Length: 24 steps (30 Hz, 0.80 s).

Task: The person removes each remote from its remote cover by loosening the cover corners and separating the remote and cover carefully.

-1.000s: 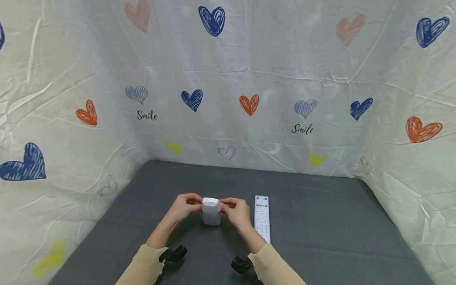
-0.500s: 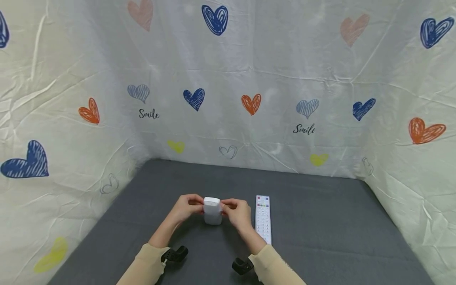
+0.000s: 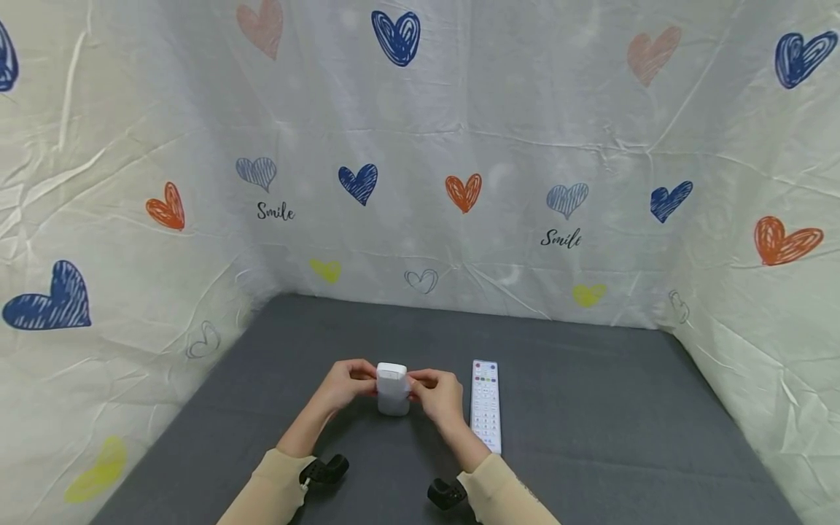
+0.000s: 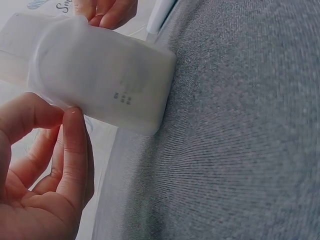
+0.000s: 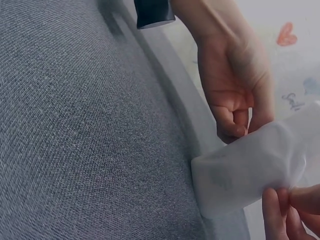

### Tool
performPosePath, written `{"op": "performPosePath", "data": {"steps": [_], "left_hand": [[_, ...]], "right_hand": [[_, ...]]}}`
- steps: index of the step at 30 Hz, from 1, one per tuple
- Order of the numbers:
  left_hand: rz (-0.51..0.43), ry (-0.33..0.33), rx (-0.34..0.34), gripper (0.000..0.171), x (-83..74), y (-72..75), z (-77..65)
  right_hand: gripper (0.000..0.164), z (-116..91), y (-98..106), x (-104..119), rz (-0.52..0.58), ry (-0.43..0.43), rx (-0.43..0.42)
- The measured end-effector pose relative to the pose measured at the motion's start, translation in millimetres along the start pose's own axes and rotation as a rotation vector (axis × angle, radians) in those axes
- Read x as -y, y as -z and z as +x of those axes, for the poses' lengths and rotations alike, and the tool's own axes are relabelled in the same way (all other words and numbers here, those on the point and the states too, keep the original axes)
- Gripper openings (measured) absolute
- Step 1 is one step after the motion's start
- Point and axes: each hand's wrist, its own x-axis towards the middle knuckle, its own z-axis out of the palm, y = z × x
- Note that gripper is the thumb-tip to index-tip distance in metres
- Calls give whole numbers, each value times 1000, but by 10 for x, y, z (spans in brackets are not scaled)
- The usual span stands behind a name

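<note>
A white rounded block in a translucent soft sleeve (image 3: pixel 393 397) stands upright between the two hands, its lower end right at the grey cloth. In the left wrist view the white block (image 4: pixel 15 47) sticks out past the mouth of the sleeve (image 4: pixel 115 75), and small dark marks show on the sleeved part. The left hand (image 3: pixel 348 384) pinches the sleeve's edge on one side with thumb and fingertips. Opposite it, the right hand (image 3: pixel 438 394) pinches the other edge in the same way. A white remote control (image 3: pixel 485 408) lies to the right of the right hand.
Grey cloth (image 3: pixel 590 408) covers the table. White curtains (image 3: pixel 420 233) printed with hearts and "Smile" enclose the back and both sides. Each wrist wears a dark camera band, such as the left band (image 3: pixel 326 469).
The head view has shifted slightly. Both hands keep their pinch on the sleeve, and the remote control lies in the same place.
</note>
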Motion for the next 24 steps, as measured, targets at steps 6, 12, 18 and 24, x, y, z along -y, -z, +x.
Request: {"op": "performPosePath", "data": {"steps": [6, 12, 18, 24], "left_hand": [[-5, -10, 12, 10, 18, -1, 3], [-11, -23, 29, 12, 50, 9, 1], [-16, -40, 58, 7, 90, 5, 10], [-14, -1, 43, 8, 81, 8, -4]], "right_hand": [[14, 3, -1, -20, 68, -44, 9], [13, 0, -7, -19, 105, -77, 12], [12, -12, -5, -12, 83, -68, 9], [12, -17, 0, -7, 63, -86, 26]]}}
